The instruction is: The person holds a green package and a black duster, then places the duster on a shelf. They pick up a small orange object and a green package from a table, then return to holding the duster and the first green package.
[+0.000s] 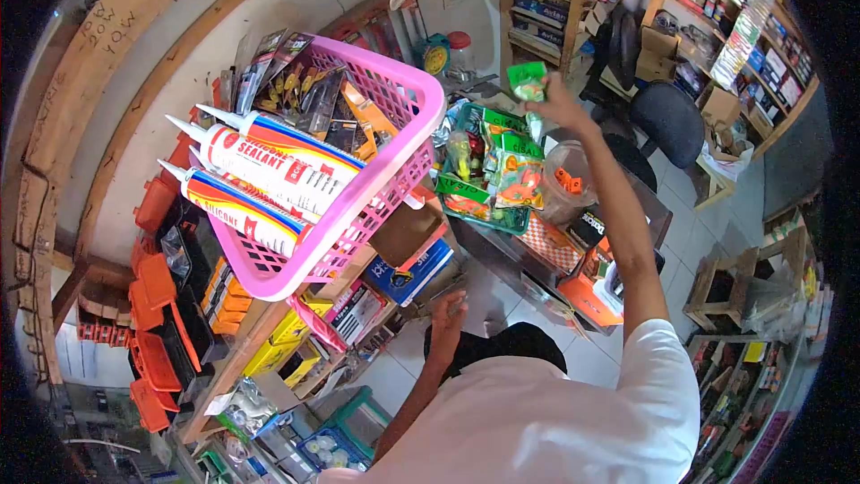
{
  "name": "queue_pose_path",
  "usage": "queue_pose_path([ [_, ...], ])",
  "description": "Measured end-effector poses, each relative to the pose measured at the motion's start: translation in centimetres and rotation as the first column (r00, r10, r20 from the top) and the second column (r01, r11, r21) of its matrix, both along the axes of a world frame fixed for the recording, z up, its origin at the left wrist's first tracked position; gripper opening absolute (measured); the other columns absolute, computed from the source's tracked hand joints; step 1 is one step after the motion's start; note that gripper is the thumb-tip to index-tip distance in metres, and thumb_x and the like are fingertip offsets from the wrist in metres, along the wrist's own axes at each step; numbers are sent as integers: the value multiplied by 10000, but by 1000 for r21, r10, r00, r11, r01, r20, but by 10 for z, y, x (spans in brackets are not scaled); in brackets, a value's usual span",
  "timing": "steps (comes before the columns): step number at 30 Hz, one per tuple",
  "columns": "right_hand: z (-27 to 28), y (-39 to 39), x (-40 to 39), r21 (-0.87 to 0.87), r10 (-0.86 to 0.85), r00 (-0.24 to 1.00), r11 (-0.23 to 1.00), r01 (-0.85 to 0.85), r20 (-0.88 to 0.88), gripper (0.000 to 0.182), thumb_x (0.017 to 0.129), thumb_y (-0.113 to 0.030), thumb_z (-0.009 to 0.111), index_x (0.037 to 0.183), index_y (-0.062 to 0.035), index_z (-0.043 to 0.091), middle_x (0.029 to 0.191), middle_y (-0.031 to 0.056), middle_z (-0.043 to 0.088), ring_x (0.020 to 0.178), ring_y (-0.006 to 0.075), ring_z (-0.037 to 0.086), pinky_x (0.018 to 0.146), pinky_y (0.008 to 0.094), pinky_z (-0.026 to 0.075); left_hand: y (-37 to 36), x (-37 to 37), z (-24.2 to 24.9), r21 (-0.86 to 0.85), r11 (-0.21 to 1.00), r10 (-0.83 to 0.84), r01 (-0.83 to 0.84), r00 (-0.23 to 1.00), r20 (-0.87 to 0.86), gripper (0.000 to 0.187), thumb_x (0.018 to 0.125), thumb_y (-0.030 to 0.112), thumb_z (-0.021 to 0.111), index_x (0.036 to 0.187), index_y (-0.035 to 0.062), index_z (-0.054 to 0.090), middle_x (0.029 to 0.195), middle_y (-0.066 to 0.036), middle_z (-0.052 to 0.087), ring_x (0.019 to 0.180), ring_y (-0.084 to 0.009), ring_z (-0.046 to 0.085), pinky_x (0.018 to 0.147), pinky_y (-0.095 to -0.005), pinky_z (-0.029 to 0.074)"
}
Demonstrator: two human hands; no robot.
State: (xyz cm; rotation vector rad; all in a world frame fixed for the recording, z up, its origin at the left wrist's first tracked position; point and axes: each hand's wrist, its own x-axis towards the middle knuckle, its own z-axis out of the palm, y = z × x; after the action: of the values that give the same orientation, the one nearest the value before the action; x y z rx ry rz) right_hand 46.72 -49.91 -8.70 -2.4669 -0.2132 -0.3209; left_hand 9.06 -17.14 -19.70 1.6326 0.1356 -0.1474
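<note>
Up at the back, my right hand (566, 106) is closed on a small plastic packet with a green top (527, 79), raised above a green basket (484, 215). The basket is heaped with similar green-labelled packets (518, 170) that have orange contents. My left hand (448, 312) hangs low beside the shelf, its fingers loosely bent and nothing visible in them. Close to it on the shelf lies a blue box (410, 273). A pink plastic basket (421, 99) stands left of both hands, holding silicone sealant tubes (278, 161) and several packaged tools.
Right of the green basket are a clear plastic jar (566, 175) with orange pieces and an orange box (591, 291) on a dark surface. Orange bins (152, 305) line the left wall. A dark chair (667, 124) and a wooden stool (748, 269) stand on the right.
</note>
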Motion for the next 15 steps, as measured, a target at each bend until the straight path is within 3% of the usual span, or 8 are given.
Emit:
queue_pose_path([
  [2, 60, 26, -63, 357, 90, 996, 930, -87, 9, 588, 772, -339, 756, 1081, -48, 349, 990, 130, 499, 902, 200, 523, 821, 330, 449, 1, -3, 11, -262, 963, -77, 61, 996, -48, 395, 949, 257, 539, 1306, 106, 459, 1344, -108, 440, 1229, -225, 442, 1014, -358, 352],
  [4, 66, 38, -111, 364, 235, 972, 904, -226, 22, 624, 754, -360, 769, 1098, -60, 344, 1037, 114, 489, 923, 193, 514, 820, 334, 440, -1, -6, 23, -422, 897, -138, 130, 990, 11, 518, 933, 368, 525, 1364, 119, 382, 1376, -133, 411, 1272, -263, 409, 1025, -409, 345],
  [6, 72, 58, -173, 149, 389, 897, 920, -364, -212, 646, 741, -371, 777, 1112, -72, 341, 1037, 91, 478, 960, 188, 505, 852, 332, 428, -8, -4, 27, -565, 800, -176, 203, 979, 102, 648, 916, 480, 511, 1423, 132, 305, 1408, -157, 381, 1315, -301, 376, 1037, -461, 337],
  [8, 59, 93, -231, 286, 545, 738, 838, -465, -398, 692, 722, -413, 790, 1113, -35, 363, 1021, 96, 441, 1003, 201, 468, 894, 333, 411, -12, -8, 28, -781, 575, -246, 243, 962, 118, 748, 924, 515, 468, 1493, 166, 129, 1470, -159, 291, 1362, -325, 292, 1044, -509, 307],
  [9, 7, 104, -242, 501, 717, 576, 691, -520, -392, 741, 715, -473, 775, 1125, -19, 357, 1029, 98, 444, 1022, 220, 472, 910, 345, 405, -16, -13, 37, -788, 579, -223, 210, 970, 95, 812, 896, 549, 495, 1502, 181, 98, 1472, -153, 282, 1376, -316, 265, 1050, -526, 290],
  [10, -10, 122, -260, 305, 729, 561, 679, -668, -392, 751, 722, -543, 739, 1103, -12, 369, 1001, 92, 446, 981, 235, 498, 889, 363, 423, -20, -27, 18, -850, 516, -123, 100, 992, 42, 788, 885, 551, 514, 1480, 151, 188, 1442, -128, 342, 1363, -292, 291, 1056, -503, 300],
  [12, -24, 165, -302, 265, 639, 537, 744, -613, -551, 694, 737, -487, 762, 1113, -16, 418, 1006, 134, 494, 971, 229, 526, 816, 351, 438, -16, -52, -7, -881, 472, -108, 14, 993, -42, 694, 907, 529, 474, 1422, 93, 311, 1397, -113, 412, 1319, -274, 361, 1062, -501, 308],
  [15, -61, 203, -334, 183, 792, 557, 604, -776, -249, 680, 769, -480, 738, 1134, -5, 418, 974, 158, 510, 914, 240, 548, 752, 344, 457, -8, -92, 9, -777, 449, 266, -441, 896, -355, 667, 896, 515, 489, 1368, 55, 387, 1304, -130, 502, 1194, -288, 494, 1017, -484, 391],
])
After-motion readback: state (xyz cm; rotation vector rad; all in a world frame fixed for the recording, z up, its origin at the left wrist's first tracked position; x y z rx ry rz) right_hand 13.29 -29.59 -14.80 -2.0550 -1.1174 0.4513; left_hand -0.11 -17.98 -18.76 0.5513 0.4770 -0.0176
